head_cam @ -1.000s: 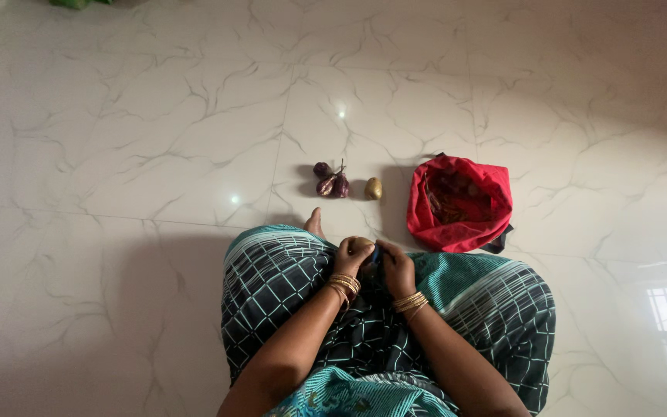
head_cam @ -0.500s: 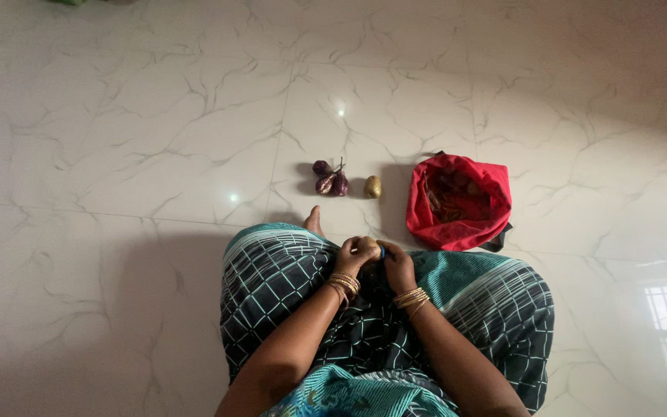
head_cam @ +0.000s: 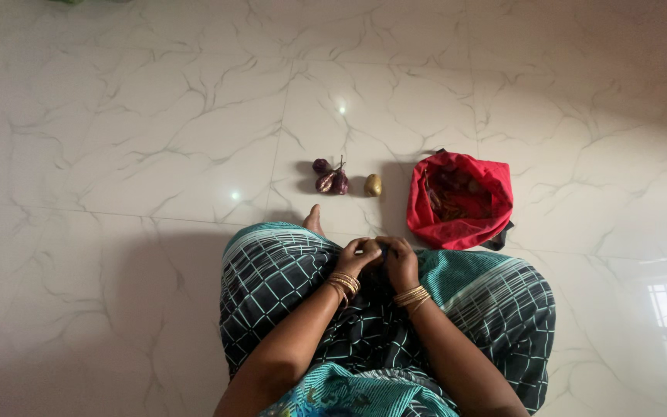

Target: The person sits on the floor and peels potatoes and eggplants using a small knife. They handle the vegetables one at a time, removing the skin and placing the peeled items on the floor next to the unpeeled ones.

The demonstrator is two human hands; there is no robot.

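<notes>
The person sits on the white marble floor [head_cam: 156, 139] with both hands brought together over the lap, just above the dark checked cloth [head_cam: 295, 286] stretched across the knees. The left hand [head_cam: 358, 257] is curled shut, fingers folded over something small; what it holds is hidden under the fingers, so I cannot tell what the thing is. The right hand [head_cam: 400, 262] presses close against the left, knuckles up, its grip also closed, and its contents are covered too. The two hands touch at the fingertips. Gold bangles [head_cam: 344, 284] ring the left wrist, and a matching set sits on the right wrist.

On the floor ahead of the knees, a bare toe [head_cam: 314, 220] pokes out from under the cloth. Further out lies a small cluster of purple brinjals [head_cam: 331, 180], touching one another, stems up. Just beside them, to the right, rests a single yellowish-brown potato [head_cam: 373, 184], apart from the cluster by a narrow gap. Further right again, near the person's right knee, a red cloth bag [head_cam: 461, 202] slumps open, with dark vegetables showing inside; these are too dim to name. Bright spots of light reflect off the tiles.
</notes>
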